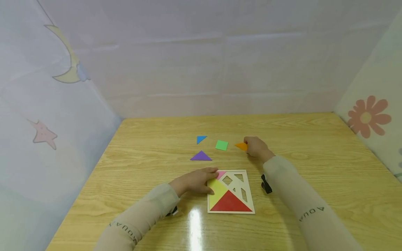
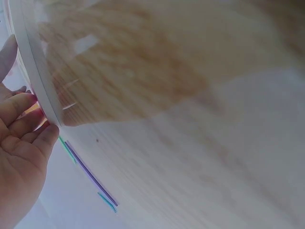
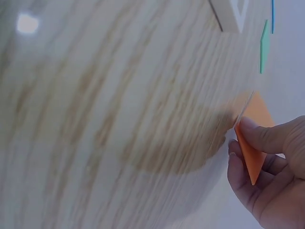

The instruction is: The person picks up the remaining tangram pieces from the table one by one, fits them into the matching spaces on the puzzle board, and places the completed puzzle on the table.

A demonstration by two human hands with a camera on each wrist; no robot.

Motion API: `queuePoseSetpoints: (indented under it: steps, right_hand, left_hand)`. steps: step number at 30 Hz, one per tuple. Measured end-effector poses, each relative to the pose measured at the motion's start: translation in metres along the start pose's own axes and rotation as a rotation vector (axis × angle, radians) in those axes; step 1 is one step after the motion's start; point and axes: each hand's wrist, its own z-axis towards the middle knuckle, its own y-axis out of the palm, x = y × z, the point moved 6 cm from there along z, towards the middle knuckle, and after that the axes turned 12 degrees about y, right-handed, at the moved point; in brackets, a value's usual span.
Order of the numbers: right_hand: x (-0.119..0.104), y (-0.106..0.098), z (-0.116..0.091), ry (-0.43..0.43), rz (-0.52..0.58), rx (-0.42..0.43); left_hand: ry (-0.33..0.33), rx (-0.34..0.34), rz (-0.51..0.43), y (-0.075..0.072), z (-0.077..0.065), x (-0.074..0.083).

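My right hand (image 1: 257, 147) pinches an orange tangram piece (image 1: 241, 146) between thumb and fingers, beyond the tangram board. In the right wrist view the orange piece (image 3: 251, 160) is tilted, partly covered by the thumb. My left hand (image 1: 198, 180) rests on the upper left edge of the tangram board (image 1: 248, 186), its fingers over a pink piece (image 1: 221, 173) and its thumb on a yellow triangle (image 1: 220, 191). A red triangle (image 1: 230, 204) lies in the board too. Cut-outs show in the board's right half.
Loose on the wooden table (image 1: 150, 146) lie a blue triangle (image 1: 200, 139), a green square (image 1: 221, 145) and a purple triangle (image 1: 201, 156), all beyond the board. A patterned cloth wall (image 1: 207, 69) rises behind the table, with others at both sides.
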Motion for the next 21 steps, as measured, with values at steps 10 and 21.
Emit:
queuePoseSetpoints:
  steps: [10,21]
  right_hand:
    - [0.001,-0.005,-0.006,0.018,0.145,-0.017]
    - [0.01,-0.006,-0.008,0.046,0.197,-0.021]
  left_hand:
    - [-0.013,0.002,-0.008,-0.001,-0.001,0.001]
    - [0.001,0.008,0.012,-0.001,0.0,-0.001]
